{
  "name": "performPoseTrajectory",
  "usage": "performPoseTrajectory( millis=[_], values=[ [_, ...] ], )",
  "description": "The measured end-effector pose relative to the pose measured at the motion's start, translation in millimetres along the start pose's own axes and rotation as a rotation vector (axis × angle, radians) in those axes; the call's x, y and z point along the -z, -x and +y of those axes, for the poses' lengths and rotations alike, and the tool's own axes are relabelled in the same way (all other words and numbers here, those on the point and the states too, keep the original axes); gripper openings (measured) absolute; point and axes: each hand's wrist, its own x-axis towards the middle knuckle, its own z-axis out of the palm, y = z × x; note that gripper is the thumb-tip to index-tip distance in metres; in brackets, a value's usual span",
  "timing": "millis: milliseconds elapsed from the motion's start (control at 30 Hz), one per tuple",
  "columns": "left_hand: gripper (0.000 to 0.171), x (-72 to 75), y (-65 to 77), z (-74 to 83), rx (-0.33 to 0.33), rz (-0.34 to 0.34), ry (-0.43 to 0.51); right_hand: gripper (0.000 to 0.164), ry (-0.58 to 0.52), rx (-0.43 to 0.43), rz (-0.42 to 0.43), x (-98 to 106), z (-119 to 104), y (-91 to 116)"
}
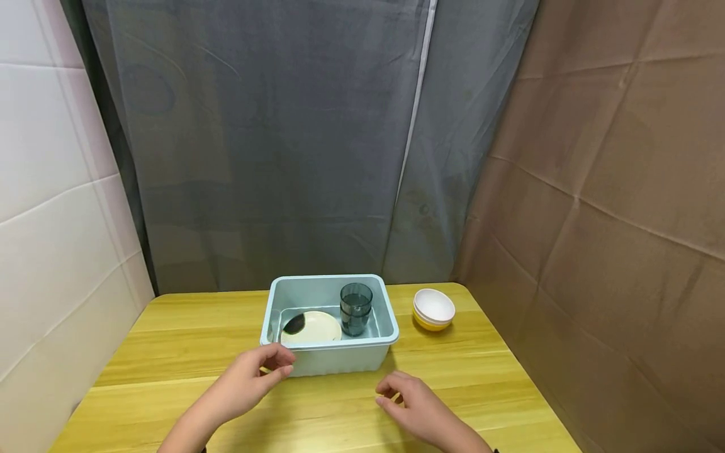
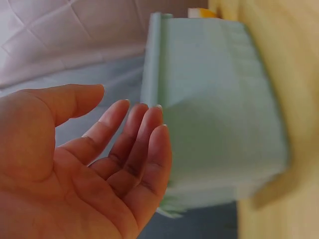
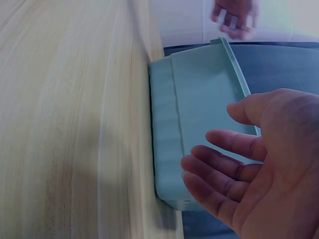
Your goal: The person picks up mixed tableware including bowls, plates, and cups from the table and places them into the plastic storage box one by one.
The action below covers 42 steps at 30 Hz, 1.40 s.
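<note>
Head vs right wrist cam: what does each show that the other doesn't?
Head only: inside the pale blue rectangular plastic bin, two stacked dark see-through cups and a round cream plate with a dark patch; right of the bin, a stack of round white and yellow bowls; also the brown fabric.

Right wrist only: the palm of the right hand.

Both: the bin's outer wall, both hands, left hand included, the wood-grain table, grey fabric and white fabric.

Creased white cloth [image 1: 56, 189] hangs left of the yellow wood-grain counter [image 1: 170, 340], grey cloth [image 1: 272, 138] behind it, brown cloth [image 1: 623, 220] right.
</note>
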Motion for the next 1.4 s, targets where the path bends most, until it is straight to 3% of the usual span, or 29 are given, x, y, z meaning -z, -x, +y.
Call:
performPoseTrajectory(
  millis=[167,333,667,1167,1267,1400],
  values=[
    [0.010,-13.5,16.1,-30.2,0.043,0.015,0.005,0.012,-0.013,-0.020,-0.007,-4,6,-1],
    [0.010,-25.0,20.0,-44.6,0.045,0.010,0.008,0.013,-0.019,-0.039,-0.013,-4,7,-3],
    [0.015,-39.4,14.9,-49.8,0.084,-0.038,0.054,0.012,-0.019,-0.061,-0.010,0,8,-5],
    [0.015,-34.2,20.4,-51.5,0.095,-0.038,0.036,0.011,0.005,-0.064,0.053,7,15,-6],
    [0.015,-33.7,20.8,-52.8,0.088,-0.048,0.041,0.012,0.006,-0.103,0.098,14,23,-8],
    [0.013,-35.1,21.0,-56.7,0.081,-0.058,0.054,0.012,0.011,-0.221,0.209,31,41,-15]
  ],
)
